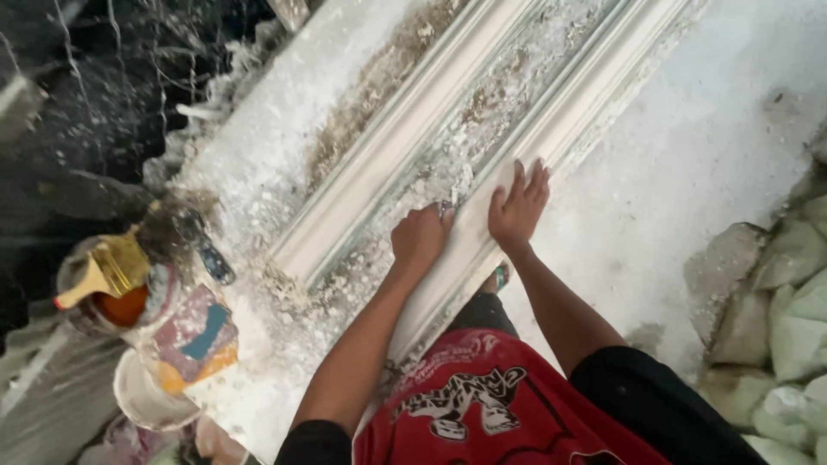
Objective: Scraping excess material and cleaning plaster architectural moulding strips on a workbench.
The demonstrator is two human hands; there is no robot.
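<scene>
White plaster covers nearly everything here, and the largest piece is the long moulded plaster cornice (482, 129) lying diagonally on the dusty worktop (250, 164). Its two raised rails look clean and sharply formed along most of their length. The channel between them is still rough, packed with crumbs and flakes of dried plaster, and a brownish, unscraped band runs along the worktop just beyond the cornice's far rail. Judging from that, the rails are largely finished, while the channel and the cornice's near end, where loose debris is heaped, remain to be cleaned.

Beyond the cornice's near end, on the far-rail side, stands a cluster of plaster-caked containers: a bucket (108, 297) with a wide yellow-handled brush (108, 271) resting across it, and a smeared tub (194, 340) beside it. A shallow white bowl (151, 400) sits just past those, further still from the cornice. On the other side of the cornice, well apart, lies a pile of pale filled sacks (780, 319).

Both arms reach forward over the cornice's near rail. The left hand (420, 239) is closed in a fist around a small scraping tool (446, 207), of which only the tip shows, pressed at the edge of the channel. The right hand (519, 205) lies open and flat on the near rail, fingers spread, just beside the left, the two not touching.
</scene>
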